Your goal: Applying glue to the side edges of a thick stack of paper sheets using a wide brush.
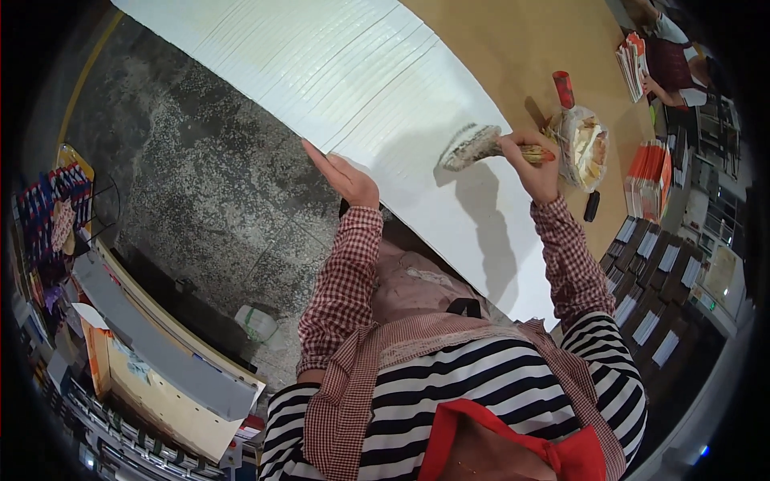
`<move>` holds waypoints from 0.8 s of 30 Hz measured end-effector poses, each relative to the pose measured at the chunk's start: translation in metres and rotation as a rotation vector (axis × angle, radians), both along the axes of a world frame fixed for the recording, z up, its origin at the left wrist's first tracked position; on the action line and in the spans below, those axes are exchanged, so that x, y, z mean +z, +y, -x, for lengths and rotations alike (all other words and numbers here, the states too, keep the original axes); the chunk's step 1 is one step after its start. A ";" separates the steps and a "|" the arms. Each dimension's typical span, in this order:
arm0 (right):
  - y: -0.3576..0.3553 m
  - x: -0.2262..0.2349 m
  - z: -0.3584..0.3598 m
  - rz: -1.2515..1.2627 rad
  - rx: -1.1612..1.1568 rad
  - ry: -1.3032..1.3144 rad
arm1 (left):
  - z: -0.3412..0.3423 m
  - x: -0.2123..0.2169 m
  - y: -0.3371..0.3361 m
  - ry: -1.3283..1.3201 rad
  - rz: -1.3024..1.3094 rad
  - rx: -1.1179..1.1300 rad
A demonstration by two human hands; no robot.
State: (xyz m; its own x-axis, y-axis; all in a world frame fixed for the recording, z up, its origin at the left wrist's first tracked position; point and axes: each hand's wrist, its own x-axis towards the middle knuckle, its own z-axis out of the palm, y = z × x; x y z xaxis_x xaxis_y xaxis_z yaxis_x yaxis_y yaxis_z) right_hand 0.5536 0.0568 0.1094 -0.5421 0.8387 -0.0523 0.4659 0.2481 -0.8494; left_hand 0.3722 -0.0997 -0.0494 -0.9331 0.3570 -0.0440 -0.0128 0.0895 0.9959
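Currently hemmed at right by a plastic-wrapped bundle (590, 148), red cylinder (564, 89) and black object (592, 206) on the bench (481, 28). Clasping a brush (473, 147) in the right grip (534, 165), over white sheets (345, 84), near their right edge; laying the left grip (351, 179), unclenched, at their left edge, beside open floor (216, 160).

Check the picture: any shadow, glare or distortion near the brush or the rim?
Head view: a dark shadow falls on the white sheets, below the brush; head view: pale sheen on the sheets' far strips; head view: the yellow line bends at left, and the rim goes black.
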 end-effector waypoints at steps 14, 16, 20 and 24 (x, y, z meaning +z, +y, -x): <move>0.010 -0.005 -0.015 0.050 -0.049 0.049 | -0.001 0.007 -0.001 0.011 0.097 -0.014; 0.016 -0.001 -0.013 0.049 -0.059 0.070 | 0.000 0.008 -0.001 0.007 0.079 -0.010; 0.035 -0.018 0.009 0.078 -0.066 0.129 | -0.003 0.008 -0.003 -0.030 0.067 -0.024; 0.015 -0.026 -0.018 0.069 -0.078 0.088 | -0.001 0.005 -0.004 -0.013 0.114 -0.033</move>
State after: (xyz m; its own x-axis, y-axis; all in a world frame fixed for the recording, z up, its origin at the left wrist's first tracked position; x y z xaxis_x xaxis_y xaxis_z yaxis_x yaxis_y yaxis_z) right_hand 0.5719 0.0715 0.0838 -0.4803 0.8746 -0.0666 0.4044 0.1535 -0.9016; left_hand 0.3731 -0.1033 -0.0440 -0.9199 0.3796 -0.0983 -0.0208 0.2030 0.9790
